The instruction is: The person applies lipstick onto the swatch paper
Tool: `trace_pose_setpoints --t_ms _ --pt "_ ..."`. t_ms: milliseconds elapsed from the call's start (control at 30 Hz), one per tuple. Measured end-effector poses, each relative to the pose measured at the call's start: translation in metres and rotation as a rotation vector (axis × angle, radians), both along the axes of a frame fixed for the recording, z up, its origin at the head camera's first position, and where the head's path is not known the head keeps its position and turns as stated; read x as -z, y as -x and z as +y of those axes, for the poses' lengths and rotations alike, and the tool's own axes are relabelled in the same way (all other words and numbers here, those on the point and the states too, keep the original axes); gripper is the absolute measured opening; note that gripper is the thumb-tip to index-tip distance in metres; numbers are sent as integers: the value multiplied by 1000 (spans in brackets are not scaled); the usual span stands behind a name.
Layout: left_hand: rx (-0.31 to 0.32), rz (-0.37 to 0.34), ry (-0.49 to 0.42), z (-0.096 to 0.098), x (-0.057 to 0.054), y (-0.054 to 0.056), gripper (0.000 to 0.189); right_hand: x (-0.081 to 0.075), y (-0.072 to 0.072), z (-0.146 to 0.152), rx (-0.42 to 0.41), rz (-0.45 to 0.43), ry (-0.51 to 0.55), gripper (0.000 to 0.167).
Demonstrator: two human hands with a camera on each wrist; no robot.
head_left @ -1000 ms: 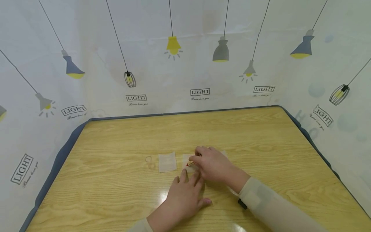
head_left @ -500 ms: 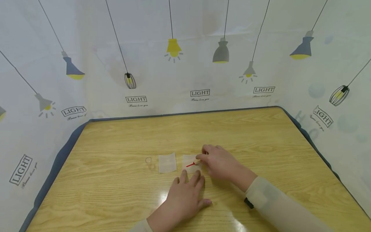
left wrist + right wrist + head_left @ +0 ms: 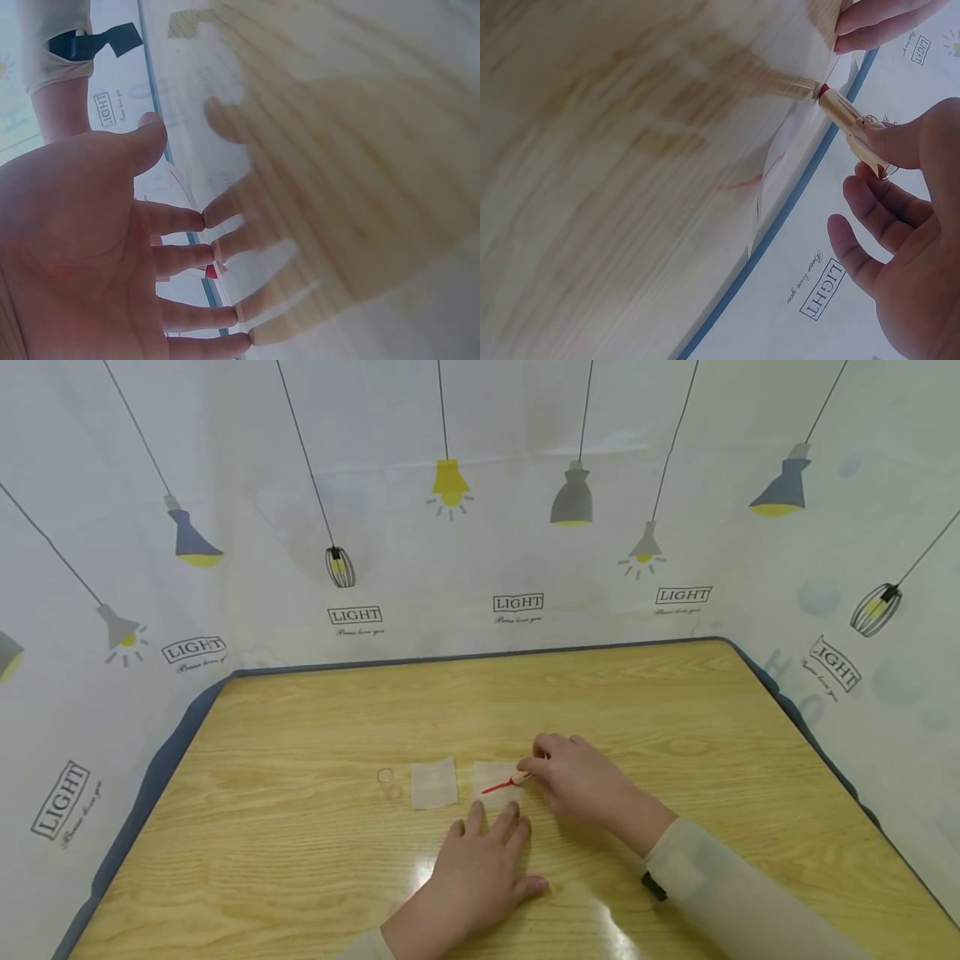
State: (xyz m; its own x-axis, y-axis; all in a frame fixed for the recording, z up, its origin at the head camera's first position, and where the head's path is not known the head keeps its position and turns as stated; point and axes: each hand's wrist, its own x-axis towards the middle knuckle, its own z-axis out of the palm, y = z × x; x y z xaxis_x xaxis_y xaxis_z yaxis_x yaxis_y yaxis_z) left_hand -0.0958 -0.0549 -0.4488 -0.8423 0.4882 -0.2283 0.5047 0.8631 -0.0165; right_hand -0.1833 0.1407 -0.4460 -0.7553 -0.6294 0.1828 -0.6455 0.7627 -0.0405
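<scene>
A thin white square sheet [image 3: 489, 771] lies on the wooden table, with a red streak [image 3: 497, 787] slanting up to the right across it. My right hand [image 3: 596, 785] pinches a lipstick in a gold tube [image 3: 844, 114] between thumb and fingers, its red tip [image 3: 824, 89] down at the sheet. In the right wrist view the other fingers curl loosely, off the tube. Fingertips of my left hand [image 3: 480, 872] rest at the sheet's near edge, fingers spread and straight. The sheet's right part is hidden behind my right hand.
Left of the marked sheet lies another white square [image 3: 433, 783], unmarked. Beyond it stands a small clear, cap-like piece [image 3: 387, 782]. In the right wrist view, a further white sheet [image 3: 759, 206] bears a red line. Printed wall sheeting [image 3: 450, 560] surrounds the table.
My right hand has moved right with the lipstick, and the red mark on the sheet has grown from a small spot into a slanting streak. My left hand has stayed in place.
</scene>
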Motion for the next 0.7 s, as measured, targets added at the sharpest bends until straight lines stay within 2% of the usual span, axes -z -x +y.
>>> trace_pose_setpoints --t_ms 500,700 --pt "-16 -3 -18 3 0 0 80 0 0 1 -1 13 -7 21" --pt "-20 6 -47 3 -2 0 76 -2 1 3 50 -27 51 24"
